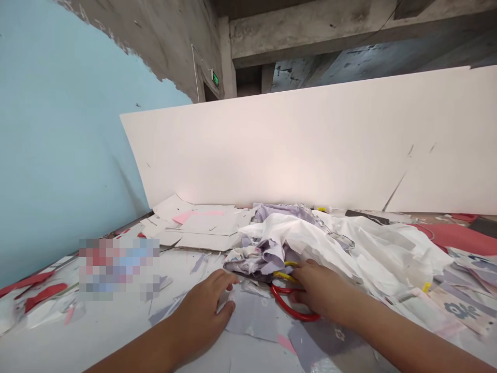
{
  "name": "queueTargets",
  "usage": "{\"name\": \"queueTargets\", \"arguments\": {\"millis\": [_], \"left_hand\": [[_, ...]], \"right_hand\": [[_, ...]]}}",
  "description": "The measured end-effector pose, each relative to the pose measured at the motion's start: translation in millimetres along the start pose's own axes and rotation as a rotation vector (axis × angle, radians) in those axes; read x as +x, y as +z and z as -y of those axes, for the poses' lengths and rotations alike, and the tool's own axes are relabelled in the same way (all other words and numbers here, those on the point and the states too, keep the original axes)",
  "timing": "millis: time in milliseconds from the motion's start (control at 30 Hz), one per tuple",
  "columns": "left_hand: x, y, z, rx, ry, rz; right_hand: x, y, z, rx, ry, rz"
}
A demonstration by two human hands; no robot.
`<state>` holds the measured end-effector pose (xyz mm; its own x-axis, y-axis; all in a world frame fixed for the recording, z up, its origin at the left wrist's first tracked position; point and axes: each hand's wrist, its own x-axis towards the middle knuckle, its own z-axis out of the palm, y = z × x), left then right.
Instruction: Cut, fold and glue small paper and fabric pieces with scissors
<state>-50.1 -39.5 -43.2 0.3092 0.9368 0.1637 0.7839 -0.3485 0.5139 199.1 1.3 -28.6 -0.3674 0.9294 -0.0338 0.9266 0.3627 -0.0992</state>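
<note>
My right hand (320,290) is closed around the red handles of a pair of scissors (289,305), whose blades are hidden under a heap of white and lavender fabric (310,238). A yellow strip (285,274) lies by my right fingers. My left hand (205,311) rests on the table beside the heap, its fingers curled on a grey-lavender fabric piece (252,316) and touching the edge of the bunched cloth.
The table (97,331) is littered with scraps: red pieces (42,292) at left, white paper sheets (194,223) at the back, red fabric (458,235) and flower-print pieces (462,308) at right. A white board (310,150) stands behind, against a blue wall (58,155).
</note>
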Motion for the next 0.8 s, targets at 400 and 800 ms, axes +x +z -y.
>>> {"name": "queueTargets", "arguments": {"millis": [400,800], "left_hand": [[3.5,8.0,4.7,0.000,0.032,0.040],[8.5,16.9,13.8,0.019,0.049,0.052]], "right_hand": [[-28.0,-42.3,12.9,-0.206,-0.019,0.026],[-102.7,-78.2,-11.0,-0.104,0.164,-0.130]]}}
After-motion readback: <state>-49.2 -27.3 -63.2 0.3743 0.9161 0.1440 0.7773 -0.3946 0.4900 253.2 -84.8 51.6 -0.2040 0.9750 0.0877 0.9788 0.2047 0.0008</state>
